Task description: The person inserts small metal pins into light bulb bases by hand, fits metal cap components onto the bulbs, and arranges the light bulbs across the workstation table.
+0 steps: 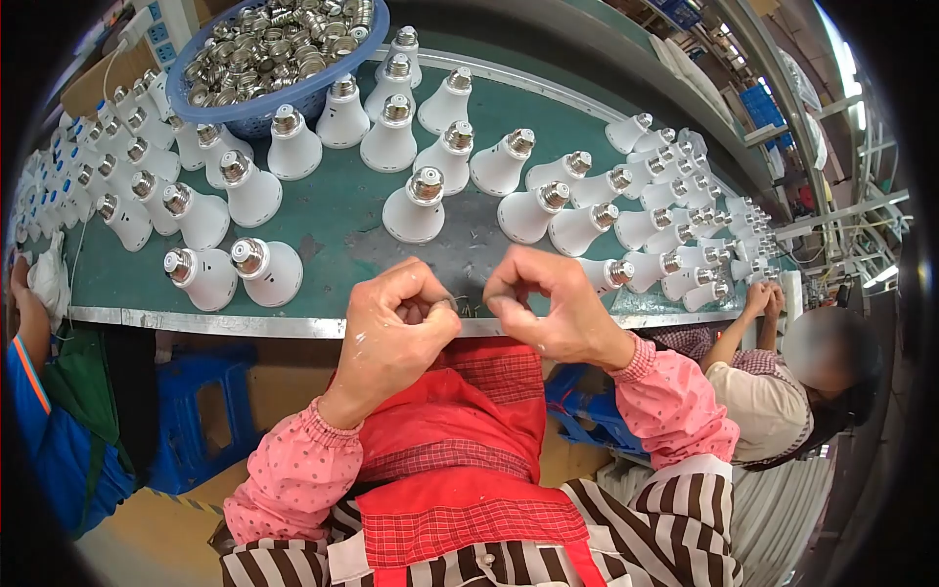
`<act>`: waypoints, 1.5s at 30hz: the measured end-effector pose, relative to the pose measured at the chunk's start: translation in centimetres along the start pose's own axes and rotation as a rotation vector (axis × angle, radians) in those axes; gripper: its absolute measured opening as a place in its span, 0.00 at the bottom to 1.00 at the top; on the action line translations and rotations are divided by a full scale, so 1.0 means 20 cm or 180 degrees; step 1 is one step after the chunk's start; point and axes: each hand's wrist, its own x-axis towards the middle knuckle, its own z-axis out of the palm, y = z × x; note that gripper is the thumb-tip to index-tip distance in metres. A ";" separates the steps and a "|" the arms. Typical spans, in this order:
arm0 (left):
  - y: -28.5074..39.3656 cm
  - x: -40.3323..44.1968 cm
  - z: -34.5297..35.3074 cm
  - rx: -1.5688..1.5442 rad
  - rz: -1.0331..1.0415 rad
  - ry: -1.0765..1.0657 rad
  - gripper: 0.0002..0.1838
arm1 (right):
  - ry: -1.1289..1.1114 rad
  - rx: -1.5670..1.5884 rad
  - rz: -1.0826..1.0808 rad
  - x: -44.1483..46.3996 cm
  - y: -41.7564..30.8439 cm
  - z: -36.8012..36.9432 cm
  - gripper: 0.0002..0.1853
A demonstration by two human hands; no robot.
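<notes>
Head view: your left hand [391,328] and right hand [562,308] each pinch fingertips together by the worktop's [235,322] near edge (anything pinched is too small to tell). Beyond, 1 LED bulb [412,217] stands capped, neighbours too; loose screw caps [279,49] fill the far-edge basket [240,112].

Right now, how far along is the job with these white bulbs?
Partway, it seems. Done: the white bulbs nearest the hands have metal caps on, though I can't tell whether they're fastened. In hand: the left hand and right hand are pinched shut; anything between the fingertips is too small to identify. Left: a heap of loose caps fills the blue basket, so more capping may remain.
</notes>
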 end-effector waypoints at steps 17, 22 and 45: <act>0.02 -0.05 0.08 0.0315 0.0179 -0.0011 0.05 | 0.0360 -0.0994 -0.0683 -0.07 -0.02 0.12 0.06; -0.01 -0.03 0.10 0.0389 0.0181 0.0163 0.05 | 0.0454 -0.2473 -0.1574 -0.04 -0.02 0.11 0.08; 0.04 -0.07 -0.01 0.0141 -0.0076 -0.0130 0.06 | 0.0136 -0.2249 -0.1729 0.02 -0.11 0.14 0.12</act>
